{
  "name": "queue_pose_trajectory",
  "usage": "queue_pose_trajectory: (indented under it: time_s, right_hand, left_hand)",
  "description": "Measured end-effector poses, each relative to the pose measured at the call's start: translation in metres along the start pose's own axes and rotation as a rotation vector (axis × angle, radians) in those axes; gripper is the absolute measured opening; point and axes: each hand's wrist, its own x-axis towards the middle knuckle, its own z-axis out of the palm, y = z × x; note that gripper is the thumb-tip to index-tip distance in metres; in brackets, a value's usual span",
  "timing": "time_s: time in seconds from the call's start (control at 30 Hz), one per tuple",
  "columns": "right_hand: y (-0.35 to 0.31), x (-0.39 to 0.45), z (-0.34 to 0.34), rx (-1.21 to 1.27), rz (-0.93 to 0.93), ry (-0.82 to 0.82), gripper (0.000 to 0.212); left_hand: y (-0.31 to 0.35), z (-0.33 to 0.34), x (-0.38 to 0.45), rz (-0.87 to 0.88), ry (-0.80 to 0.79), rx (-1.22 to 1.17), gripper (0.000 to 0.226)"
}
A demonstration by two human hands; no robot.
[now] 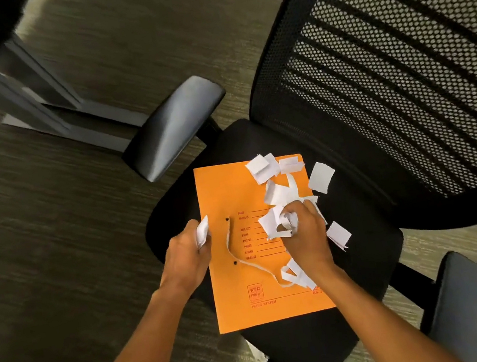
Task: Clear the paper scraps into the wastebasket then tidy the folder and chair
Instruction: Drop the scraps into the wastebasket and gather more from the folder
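Nearest the camera, two bare forearms reach down over the black chair (369, 253), whose seat carries an orange folder (249, 289) lying flat. The left hand (187, 252) sits at the folder's left edge with its fingers (198, 228) curled round a small white scrap (202, 232), probably held there to keep it out of the way while the other hand gathers more. The right hand (304, 233) rests on the folder's printed middle, its fingers (308, 207) closed on a crumpled wad of paper scraps (278, 221), bunching several together so they can be carried in one go.

A white lace (254, 265) trails from the folder's punch holes towards the right wrist, beside a curled scrap (294, 274). One loose piece (339, 235) lies on the seat just right of the right hand. Further off, more scraps (263, 167) sit on the folder's top right corner, and another piece (322, 178) lies on the seat just beyond its edge, all apart from either hand and yet to be collected.

Beyond them stand the left armrest (174, 128) and the mesh backrest (402, 74). The wastebasket is not in view. At the far left a bench leg (37, 97) stands on the carpet (52, 243).
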Motion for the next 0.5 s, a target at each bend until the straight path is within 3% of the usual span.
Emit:
queue_pose_trajectory:
  time_s: [0.5]
  right_hand:
    - [-0.079,-0.098,0.08,0.069,-0.302,-0.134,0.029]
  left_hand:
    - [-0.086,-0.047,-0.126,-0.224,0.156,-0.222,0.016]
